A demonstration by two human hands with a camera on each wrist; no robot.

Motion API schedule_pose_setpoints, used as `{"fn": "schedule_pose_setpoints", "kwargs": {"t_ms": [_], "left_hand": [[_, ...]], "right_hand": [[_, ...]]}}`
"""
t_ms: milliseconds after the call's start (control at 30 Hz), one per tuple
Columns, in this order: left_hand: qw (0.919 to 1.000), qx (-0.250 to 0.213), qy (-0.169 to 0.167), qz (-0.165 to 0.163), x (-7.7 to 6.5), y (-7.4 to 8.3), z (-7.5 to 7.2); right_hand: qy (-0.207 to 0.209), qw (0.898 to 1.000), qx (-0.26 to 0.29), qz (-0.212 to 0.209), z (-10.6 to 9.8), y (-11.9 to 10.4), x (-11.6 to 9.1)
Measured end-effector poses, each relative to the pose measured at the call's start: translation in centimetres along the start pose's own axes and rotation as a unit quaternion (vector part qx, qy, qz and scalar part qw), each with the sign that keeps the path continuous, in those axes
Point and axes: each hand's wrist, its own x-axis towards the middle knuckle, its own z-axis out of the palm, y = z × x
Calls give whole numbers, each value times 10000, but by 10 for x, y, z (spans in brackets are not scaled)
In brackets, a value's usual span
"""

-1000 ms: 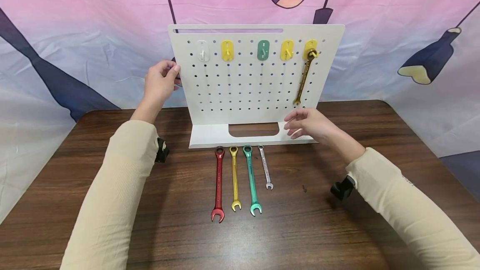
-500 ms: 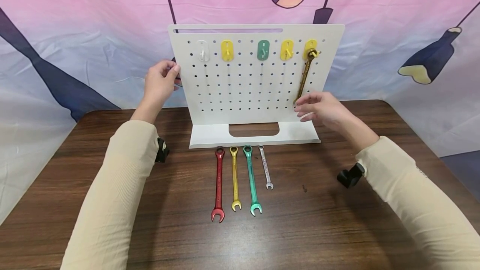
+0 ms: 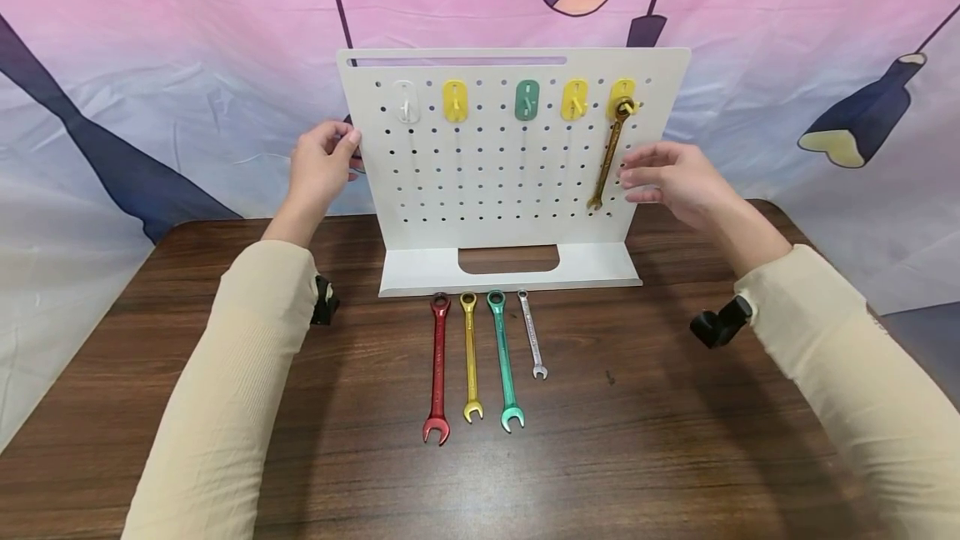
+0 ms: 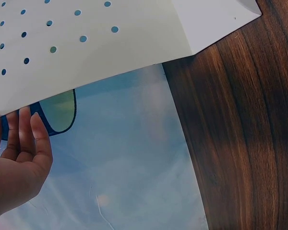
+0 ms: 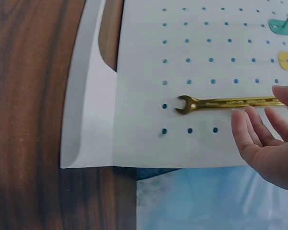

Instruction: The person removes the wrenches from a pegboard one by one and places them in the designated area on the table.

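My left hand [image 3: 318, 161] grips the left edge of the white pegboard [image 3: 502, 230], thumb in front and fingers reaching behind; in the left wrist view, fingertips [image 4: 37, 122] meet that edge. A dark gold combination wrench [image 3: 609, 158] hangs by its ring end from the rightmost yellow hook [image 3: 622, 88], its open end pointing down. Just right of it is my right hand [image 3: 678, 182], fingers loosely bent with nothing held. The right wrist view has the thumb and fingertips close by the wrench's shank [image 5: 235, 102].
On the brown table [image 3: 600, 457], in front of the board's base, lie a red wrench [image 3: 438, 369], a yellow wrench [image 3: 470, 357], a green wrench [image 3: 504, 361] and a small silver wrench [image 3: 532, 334]. Bare hooks on the board are white [image 3: 406, 102], yellow [image 3: 454, 101], green [image 3: 527, 100] and yellow [image 3: 573, 100].
My right hand has risen from the board's base and moved right, ending beside the hanging wrench. My left hand stays at the board's edge.
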Motion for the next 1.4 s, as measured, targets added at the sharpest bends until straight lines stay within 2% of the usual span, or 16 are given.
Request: {"fn": "schedule_pose_setpoints", "kwargs": {"t_ms": [467,1200,1400], "left_hand": [[10000,-11,52,0,1,0,0],[10000,-55,10,-68,1,0,0],[10000,-57,-8,-64,0,1,-1]], "right_hand": [[111,9992,332,-177,-2,-16,7],[189,9993,185,-278,5,-18,13],[197,9995,-89,-211,7,-19,11]]}}
